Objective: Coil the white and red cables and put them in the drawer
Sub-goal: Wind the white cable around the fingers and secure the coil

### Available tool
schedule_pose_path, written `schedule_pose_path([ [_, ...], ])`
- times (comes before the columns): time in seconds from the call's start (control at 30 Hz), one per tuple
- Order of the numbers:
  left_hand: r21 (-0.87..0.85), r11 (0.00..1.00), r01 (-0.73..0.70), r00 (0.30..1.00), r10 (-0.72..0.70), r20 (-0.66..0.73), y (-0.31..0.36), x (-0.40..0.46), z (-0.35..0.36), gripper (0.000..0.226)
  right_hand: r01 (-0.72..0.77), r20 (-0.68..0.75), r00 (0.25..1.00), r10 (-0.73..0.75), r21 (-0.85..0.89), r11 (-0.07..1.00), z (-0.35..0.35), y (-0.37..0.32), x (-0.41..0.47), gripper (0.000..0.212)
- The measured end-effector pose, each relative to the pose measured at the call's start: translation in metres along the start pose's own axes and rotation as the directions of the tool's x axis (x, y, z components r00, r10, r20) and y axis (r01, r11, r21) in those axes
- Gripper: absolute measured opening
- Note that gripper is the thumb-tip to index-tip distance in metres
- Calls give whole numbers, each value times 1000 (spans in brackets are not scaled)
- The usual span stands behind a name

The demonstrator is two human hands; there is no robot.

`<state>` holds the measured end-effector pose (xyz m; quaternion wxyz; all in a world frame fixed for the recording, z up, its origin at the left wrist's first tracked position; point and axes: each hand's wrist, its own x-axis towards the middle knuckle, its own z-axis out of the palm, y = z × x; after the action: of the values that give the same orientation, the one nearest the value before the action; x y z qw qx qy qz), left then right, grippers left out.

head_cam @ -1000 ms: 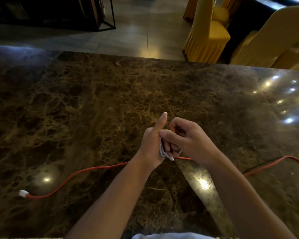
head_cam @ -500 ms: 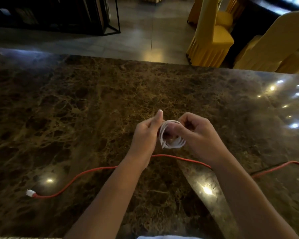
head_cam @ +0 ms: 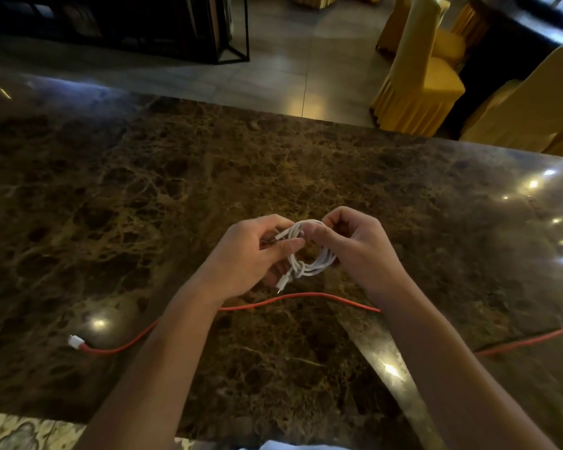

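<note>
The white cable (head_cam: 311,259) is wound into a small coil held above the table between both hands. My left hand (head_cam: 251,254) pinches its left side, where one plug end sticks out at the top and another hangs at the bottom. My right hand (head_cam: 359,246) grips the coil's top right. The red cable (head_cam: 293,297) lies uncoiled on the table beneath my wrists, running from its white plug (head_cam: 75,342) at the left to the right edge of the view. No drawer is in view.
The dark brown marble table (head_cam: 143,206) fills most of the view, with light reflections at its right side. Beyond its far edge are a tiled floor, yellow-covered chairs (head_cam: 420,79) at the right and a dark metal-framed stand (head_cam: 228,30) at the back left.
The white coil has come out from between my closed hands and now shows as an open loop. Both hands have spread slightly apart and lifted.
</note>
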<state>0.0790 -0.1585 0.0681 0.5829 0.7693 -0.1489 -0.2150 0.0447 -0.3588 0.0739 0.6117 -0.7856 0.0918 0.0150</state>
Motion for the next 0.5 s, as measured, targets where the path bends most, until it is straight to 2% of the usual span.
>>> schedule_pose_path([
  [0.17, -96, 995, 40, 975, -60, -215, -6, -6, -18, 14, -142, 82, 988, 130, 166, 976, 22, -8, 16, 26],
  [0.23, -197, 980, 44, 941, -106, -321, -8, -7, -24, 15, -168, 39, 986, 164, 216, 962, 34, -5, 17, 21],
  [0.3, -285, 958, 38, 889, -162, -428, -11, -8, -27, 14, -18, -93, 995, 25, 72, 997, 44, 5, 11, 6],
  [0.33, -301, 953, 34, 865, -178, -469, -13, -7, -28, 13, 87, -104, 990, -92, -51, 995, 49, 10, 6, 3],
  [0.4, -292, 956, 33, 836, -187, -516, -20, -7, -27, 12, 232, -24, 970, -242, -199, 952, 59, 17, -4, 15],
  [0.5, -301, 954, 12, 792, -193, -579, -29, -9, -36, 12, 210, 51, 978, -204, -206, 956, 66, 19, -8, 18],
])
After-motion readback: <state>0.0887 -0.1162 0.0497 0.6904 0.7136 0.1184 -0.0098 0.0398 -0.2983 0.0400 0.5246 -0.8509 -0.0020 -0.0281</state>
